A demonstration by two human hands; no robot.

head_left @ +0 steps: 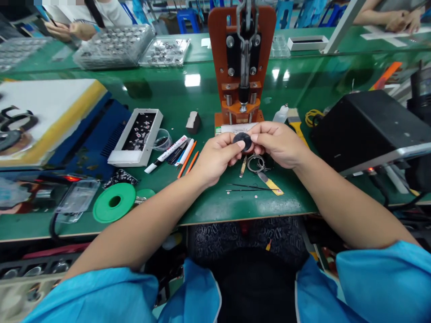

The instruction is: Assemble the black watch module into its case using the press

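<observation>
Between my two hands is a small round black disc (241,141), held in front of the press. My left hand (220,154) pinches its left side, the thumb lying on its face. On the other side, the thumb and fingertips of my right hand (278,142) close on the disc's edge. Just behind stands the orange toggle press (218,58), with a white strip (232,128) at its base. Below my hands lie a coiled wire ring (256,163), a yellow-handled blade (272,185) and thin black tweezers-like rods (247,186). What the disc's underside looks like is hidden.
Pens (171,149), a white box of small parts (153,137) and a green spool (101,207) are on the left. On the right stand a black box-shaped device (367,121) and a brush (294,121). Across the bench are part trays (111,47) and other people's hands.
</observation>
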